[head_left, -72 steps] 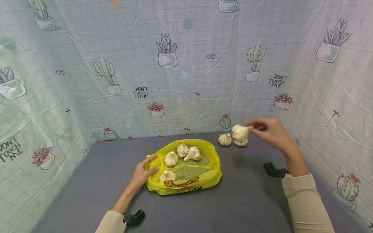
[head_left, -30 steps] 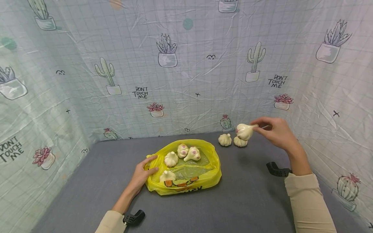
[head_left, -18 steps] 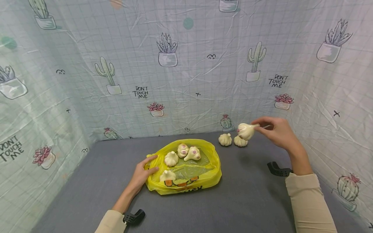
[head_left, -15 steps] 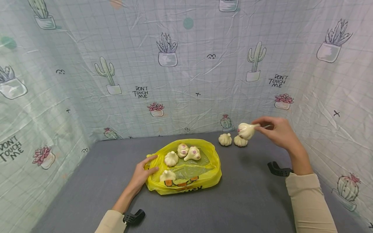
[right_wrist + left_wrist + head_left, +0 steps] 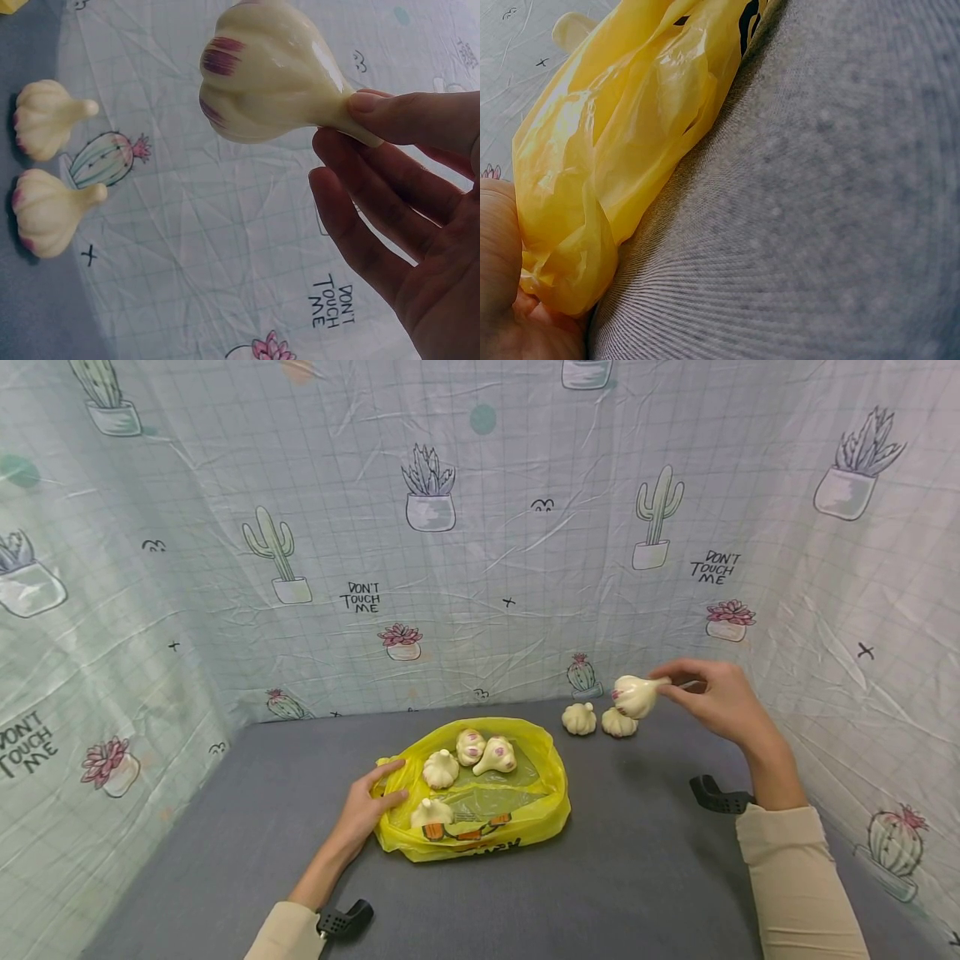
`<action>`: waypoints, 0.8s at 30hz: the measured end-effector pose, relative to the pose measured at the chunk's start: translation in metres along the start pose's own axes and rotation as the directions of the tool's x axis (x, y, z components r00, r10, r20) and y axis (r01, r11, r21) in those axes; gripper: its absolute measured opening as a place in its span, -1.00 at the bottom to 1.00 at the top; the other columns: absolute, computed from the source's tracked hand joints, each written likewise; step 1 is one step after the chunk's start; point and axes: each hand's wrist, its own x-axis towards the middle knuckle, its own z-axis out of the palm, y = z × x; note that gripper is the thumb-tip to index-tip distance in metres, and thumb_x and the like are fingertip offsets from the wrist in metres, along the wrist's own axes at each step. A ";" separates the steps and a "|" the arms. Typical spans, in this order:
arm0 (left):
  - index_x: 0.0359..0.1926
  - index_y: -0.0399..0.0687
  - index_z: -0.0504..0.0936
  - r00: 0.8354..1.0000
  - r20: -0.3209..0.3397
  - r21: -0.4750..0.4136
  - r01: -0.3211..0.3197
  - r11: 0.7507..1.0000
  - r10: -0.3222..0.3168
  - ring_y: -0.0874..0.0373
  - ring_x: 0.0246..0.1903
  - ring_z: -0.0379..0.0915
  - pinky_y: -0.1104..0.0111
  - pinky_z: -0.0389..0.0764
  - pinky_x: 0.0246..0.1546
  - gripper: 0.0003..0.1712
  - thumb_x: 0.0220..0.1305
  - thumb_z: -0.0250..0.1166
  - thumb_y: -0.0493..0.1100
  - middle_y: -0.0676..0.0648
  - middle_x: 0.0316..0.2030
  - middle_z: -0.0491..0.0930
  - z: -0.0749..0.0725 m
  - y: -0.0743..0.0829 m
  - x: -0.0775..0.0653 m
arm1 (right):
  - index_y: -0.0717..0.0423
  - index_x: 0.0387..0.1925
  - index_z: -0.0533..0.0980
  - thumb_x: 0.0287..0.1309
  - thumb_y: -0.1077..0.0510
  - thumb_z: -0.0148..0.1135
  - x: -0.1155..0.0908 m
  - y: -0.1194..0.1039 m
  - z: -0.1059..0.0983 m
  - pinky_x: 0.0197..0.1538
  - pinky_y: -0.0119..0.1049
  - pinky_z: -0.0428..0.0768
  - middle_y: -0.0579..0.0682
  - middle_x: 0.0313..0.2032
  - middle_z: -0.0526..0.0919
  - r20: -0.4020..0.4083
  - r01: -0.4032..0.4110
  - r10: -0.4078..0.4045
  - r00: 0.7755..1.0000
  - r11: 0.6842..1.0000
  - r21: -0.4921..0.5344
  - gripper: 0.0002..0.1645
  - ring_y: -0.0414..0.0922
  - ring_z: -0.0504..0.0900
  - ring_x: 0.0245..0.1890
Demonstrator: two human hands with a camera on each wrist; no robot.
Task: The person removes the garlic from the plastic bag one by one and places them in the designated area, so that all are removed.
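Note:
My right hand [image 5: 708, 697] pinches a cream garlic bulb [image 5: 633, 696] [image 5: 274, 75] by its stem, held in the air above two garlic bulbs [image 5: 579, 719] [image 5: 618, 723] lying near the back wall. Those two bulbs [image 5: 45, 116] [image 5: 49, 210] also show in the right wrist view. My left hand [image 5: 367, 806] rests on the near left rim of a yellow plastic bag [image 5: 480, 793] [image 5: 622, 142], fingers curled on the plastic. Several garlic bulbs [image 5: 441, 770] lie on the bag.
A grey cloth surface [image 5: 615, 868] covers the table. Cactus-print sheeting [image 5: 465, 552] walls it on three sides. Black wrist-mount parts [image 5: 716, 797] [image 5: 345, 920] sit by each forearm.
The right hand with its garlic bulb has drifted slightly right and up, away from the two bulbs on the table. The left hand and bag have stayed still.

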 end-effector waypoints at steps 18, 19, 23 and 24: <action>0.46 -0.06 0.45 1.000 0.005 0.000 0.004 1.000 -0.004 -0.11 0.56 0.11 -0.01 0.28 0.47 -0.33 0.36 0.37 -0.24 -0.18 0.54 0.29 0.000 0.000 0.000 | 0.14 -0.03 0.74 0.33 0.23 0.36 0.000 0.003 -0.001 -0.19 -0.69 0.56 0.18 -0.12 0.78 -0.006 -0.011 0.012 1.000 1.000 0.021 -0.79 -0.60 0.53 -0.23; 0.46 -0.06 0.45 1.000 0.006 0.000 0.003 1.000 -0.003 -0.12 0.57 0.10 -0.02 0.28 0.47 -0.33 0.36 0.37 -0.24 -0.18 0.54 0.29 0.000 0.000 0.000 | 0.13 -0.03 0.74 0.34 0.23 0.36 0.000 0.003 -0.001 -0.19 -0.68 0.56 0.19 -0.12 0.78 -0.007 -0.017 0.017 1.000 1.000 0.027 -0.79 -0.60 0.53 -0.23; 0.46 -0.07 0.45 1.000 0.003 0.004 0.001 1.000 -0.001 -0.14 0.58 0.08 -0.04 0.27 0.48 -0.33 0.36 0.37 -0.24 -0.19 0.53 0.30 0.000 0.000 0.000 | 0.17 -0.03 0.74 0.34 0.23 0.35 0.000 0.004 -0.002 -0.19 -0.69 0.55 0.18 -0.13 0.79 -0.010 -0.015 0.015 1.000 1.000 0.019 -0.78 -0.61 0.53 -0.24; 0.46 -0.07 0.45 1.000 0.003 0.007 0.000 1.000 0.000 -0.14 0.58 0.08 -0.05 0.27 0.48 -0.33 0.36 0.37 -0.24 -0.19 0.53 0.30 0.000 0.000 0.000 | 0.17 -0.03 0.74 0.35 0.23 0.35 0.000 0.004 -0.002 -0.19 -0.70 0.55 0.18 -0.13 0.79 -0.011 -0.019 0.020 1.000 1.000 0.021 -0.78 -0.62 0.53 -0.24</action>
